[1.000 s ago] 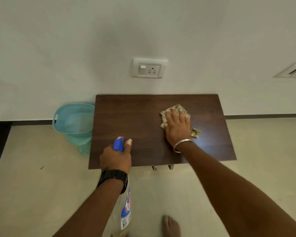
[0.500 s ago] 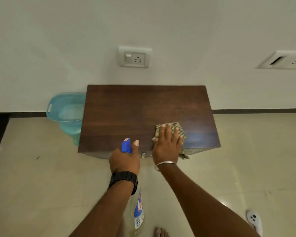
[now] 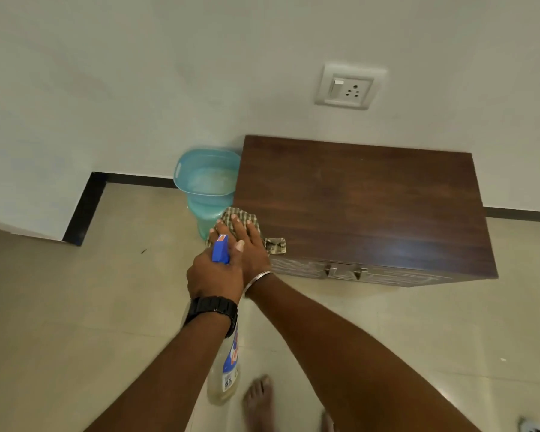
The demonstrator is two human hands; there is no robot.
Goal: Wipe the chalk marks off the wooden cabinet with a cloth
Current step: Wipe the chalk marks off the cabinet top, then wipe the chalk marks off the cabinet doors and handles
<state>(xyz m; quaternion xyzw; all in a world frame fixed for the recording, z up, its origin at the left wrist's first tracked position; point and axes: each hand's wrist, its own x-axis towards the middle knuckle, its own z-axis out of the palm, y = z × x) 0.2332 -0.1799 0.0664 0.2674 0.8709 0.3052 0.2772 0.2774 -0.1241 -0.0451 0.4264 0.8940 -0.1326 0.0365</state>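
The dark wooden cabinet [image 3: 365, 207] stands against the white wall. No chalk marks show on its top from here. My right hand [image 3: 247, 244] presses a checked cloth [image 3: 247, 221] flat on the cabinet's front left corner, with part of the cloth hanging over the edge. My left hand [image 3: 214, 275], with a black watch on the wrist, grips a spray bottle [image 3: 228, 369] by its blue trigger head. The left hand is in front of the right and partly covers it.
A translucent blue plastic bucket [image 3: 206, 179] stands on the floor, touching the cabinet's left side. A wall socket [image 3: 349, 87] sits above the cabinet. My bare foot [image 3: 258, 400] is on the beige tiled floor. A black skirting runs along the wall.
My right hand has slid the cloth from the right middle of the top, via the front edge, to the front left corner. The view has swung left. The bottle stays in my left hand.
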